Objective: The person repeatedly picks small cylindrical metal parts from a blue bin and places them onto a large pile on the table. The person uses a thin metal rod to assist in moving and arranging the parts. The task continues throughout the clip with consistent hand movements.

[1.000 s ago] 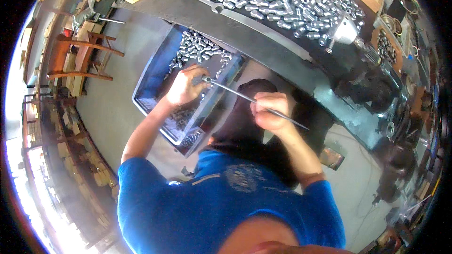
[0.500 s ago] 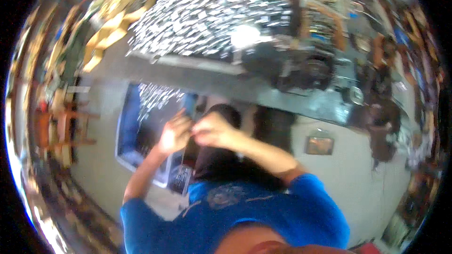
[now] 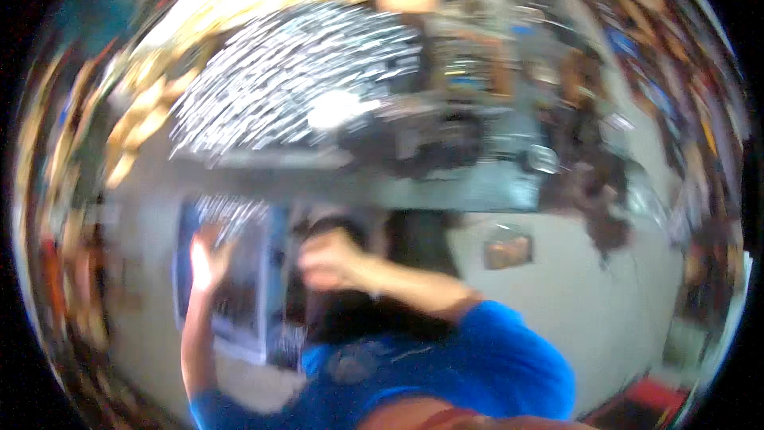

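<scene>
My left hand (image 3: 208, 261) reaches over a blue-rimmed bin (image 3: 181, 302), just short of a heap of small shiny metal pieces (image 3: 231, 213) at its far end. Its fingers look spread, though motion smears them, and I see nothing held. To the right of the bin, above my lap, my right hand (image 3: 330, 261) is closed with the fingers curled in. Whatever it may hold is hidden. Beyond both hands, a large pile of similar shiny slim pieces (image 3: 294, 72) covers part of the workbench (image 3: 263, 179).
Dark machine parts (image 3: 430, 131) stand on the bench right of the pile, with a tray of small items (image 3: 473, 72) behind. Yellowish wrapping (image 3: 139, 123) lies along the left edge. On the floor at right sits a small clear container (image 3: 508, 248). Crowded shelves line both sides.
My left hand has parted from my right hand and moved left over the bin. My right hand stays closed in front of me. The whole view has shifted, blurring the scene.
</scene>
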{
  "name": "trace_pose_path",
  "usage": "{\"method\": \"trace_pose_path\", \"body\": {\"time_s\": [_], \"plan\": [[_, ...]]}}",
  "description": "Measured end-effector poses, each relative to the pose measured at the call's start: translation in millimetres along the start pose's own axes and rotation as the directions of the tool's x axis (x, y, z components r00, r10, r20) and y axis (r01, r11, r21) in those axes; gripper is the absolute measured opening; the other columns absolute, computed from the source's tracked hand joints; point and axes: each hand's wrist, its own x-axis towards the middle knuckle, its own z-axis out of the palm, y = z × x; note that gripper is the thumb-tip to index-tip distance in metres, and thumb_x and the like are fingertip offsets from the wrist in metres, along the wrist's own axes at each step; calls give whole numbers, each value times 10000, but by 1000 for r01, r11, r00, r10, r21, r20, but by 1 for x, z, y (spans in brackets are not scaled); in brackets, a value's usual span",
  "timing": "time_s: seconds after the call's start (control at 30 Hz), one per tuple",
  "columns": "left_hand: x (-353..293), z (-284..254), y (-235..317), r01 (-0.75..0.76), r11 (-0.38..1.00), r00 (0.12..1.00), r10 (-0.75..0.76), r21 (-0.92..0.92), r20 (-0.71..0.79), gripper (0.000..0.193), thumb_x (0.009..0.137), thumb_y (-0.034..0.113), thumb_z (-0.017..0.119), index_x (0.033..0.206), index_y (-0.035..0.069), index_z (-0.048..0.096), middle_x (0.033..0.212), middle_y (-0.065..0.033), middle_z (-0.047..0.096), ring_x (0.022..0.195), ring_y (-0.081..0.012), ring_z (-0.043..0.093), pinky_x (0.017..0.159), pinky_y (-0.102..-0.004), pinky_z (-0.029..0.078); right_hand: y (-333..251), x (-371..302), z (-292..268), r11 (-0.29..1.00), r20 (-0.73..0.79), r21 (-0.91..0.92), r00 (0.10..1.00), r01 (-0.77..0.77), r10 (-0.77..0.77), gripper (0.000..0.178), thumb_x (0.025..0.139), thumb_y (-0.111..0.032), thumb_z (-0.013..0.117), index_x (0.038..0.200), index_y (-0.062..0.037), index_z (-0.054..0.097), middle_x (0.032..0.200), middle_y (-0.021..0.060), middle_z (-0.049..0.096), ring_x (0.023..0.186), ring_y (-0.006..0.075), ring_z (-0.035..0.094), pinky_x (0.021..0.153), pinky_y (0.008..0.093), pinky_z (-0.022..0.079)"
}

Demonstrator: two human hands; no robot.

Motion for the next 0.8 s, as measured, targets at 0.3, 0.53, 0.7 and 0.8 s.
{"method": "trace_pose_path", "body": {"time_s": [0.3, 0.53, 0.7, 0.8], "plan": [[52, -11, 38, -262, 900, 965, 245, -349, -92, 286, 687, 105, 785, 938, 14, 683, 973, -138, 683, 964, -282, 642, 850, -361, 494, -10, 11, -29, 188, 398, -643, 534, 742, -746, 266, 641, -140, 629, 567, -35, 396, 549, 103, 389, 468, 253, 401, 438, 353, 298], [49, -11, 43, -166, 917, 986, 147, -363, -79, 229, 718, 44, 763, 924, -1, 674, 949, -99, 696, 944, -216, 649, 921, -355, 474, -10, 7, -28, 269, 321, -652, 579, 709, -749, 224, 617, -102, 603, 565, -21, 401, 552, 91, 389, 469, 225, 387, 443, 339, 292], [99, -4, 22, 189, 569, 976, -200, -801, 88, 310, 817, 119, 711, 1033, -78, 608, 857, -110, 667, 769, -176, 656, 712, -287, 525, -7, 9, -31, 272, 284, -698, 605, 663, -744, 193, 623, -68, 593, 568, -20, 415, 547, 92, 397, 476, 215, 404, 449, 327, 304], [164, -3, 6, 201, 651, 951, -308, -732, -13, 321, 832, 157, 693, 1020, -87, 601, 826, -114, 658, 678, -168, 651, 585, -277, 524, -10, 8, -27, 255, 266, -726, 602, 639, -753, 159, 624, -51, 588, 574, -22, 440, 549, 90, 413, 484, 206, 421, 455, 325, 319]]}}
